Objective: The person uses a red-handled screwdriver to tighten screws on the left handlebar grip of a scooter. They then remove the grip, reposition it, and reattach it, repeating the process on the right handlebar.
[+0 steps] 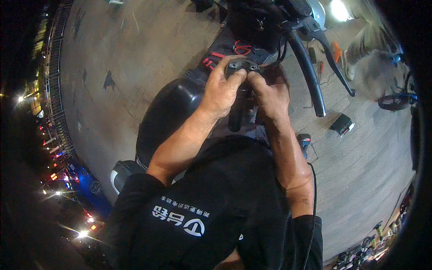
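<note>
Both my hands are up in front of me over an electric scooter, holding a small dark curved part with two greyish ends (243, 64). My left hand (220, 92) grips its left side, thumb on top and index finger curled behind. On the right end, my right hand (273, 96) presses with its thumb; its other fingers are mostly hidden. Below the hands sticks out a black cylindrical grip (235, 121). Just beyond them lies a tool with red loop handles (243, 47). The scooter's black handlebar grip (307, 74) and brake lever (335, 63) extend on the right.
The glossy black seat (168, 105) is left of my arms. On the paving at right lie a red-handled screwdriver (321, 68), an orange tool (336, 51), a black box (342, 124) and a blue-black power tool (304, 140). A person's shoe (348, 65) stands nearby.
</note>
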`<state>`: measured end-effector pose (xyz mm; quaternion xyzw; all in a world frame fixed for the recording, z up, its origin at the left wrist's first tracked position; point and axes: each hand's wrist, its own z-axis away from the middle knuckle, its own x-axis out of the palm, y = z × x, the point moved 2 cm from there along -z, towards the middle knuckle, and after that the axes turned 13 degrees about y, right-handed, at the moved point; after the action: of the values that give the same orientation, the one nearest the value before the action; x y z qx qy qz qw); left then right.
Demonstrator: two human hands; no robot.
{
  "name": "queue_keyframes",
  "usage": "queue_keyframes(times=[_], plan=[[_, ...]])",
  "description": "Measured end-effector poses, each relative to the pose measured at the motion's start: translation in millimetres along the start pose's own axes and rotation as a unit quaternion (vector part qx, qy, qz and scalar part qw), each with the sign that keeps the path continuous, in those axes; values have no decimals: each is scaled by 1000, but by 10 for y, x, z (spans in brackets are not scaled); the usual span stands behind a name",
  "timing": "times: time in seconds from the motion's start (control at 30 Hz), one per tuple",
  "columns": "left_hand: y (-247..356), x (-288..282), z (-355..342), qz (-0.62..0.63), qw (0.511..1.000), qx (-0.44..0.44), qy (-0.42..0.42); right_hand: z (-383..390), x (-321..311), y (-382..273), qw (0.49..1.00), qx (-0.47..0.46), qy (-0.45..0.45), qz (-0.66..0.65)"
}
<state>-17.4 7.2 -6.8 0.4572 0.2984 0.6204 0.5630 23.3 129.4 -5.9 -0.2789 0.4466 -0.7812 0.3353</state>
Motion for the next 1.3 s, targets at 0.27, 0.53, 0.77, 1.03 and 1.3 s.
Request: queue_keyframes(times=[0.27, 0.53, 0.77, 1.03, 1.3], plan=[[25, -21, -72, -27, 998, 49, 25, -61, 47, 70, 999, -34, 7, -1], [49, -59, -13, -99, 984, 138, 48, 9, 145, 178, 998, -14, 20, -51], [-82, -35, -96, -93, 976, 193, 33, -26, 182, 272, 993, -15, 37, -111], [-120, -33, -104, -102, 970, 221, 24, -113, 151, 389, 992, 10, 16, -123], [-201, -65, -109, -32, 988, 146, 34, -74, 20, 314, 995, -34, -45, -88]])
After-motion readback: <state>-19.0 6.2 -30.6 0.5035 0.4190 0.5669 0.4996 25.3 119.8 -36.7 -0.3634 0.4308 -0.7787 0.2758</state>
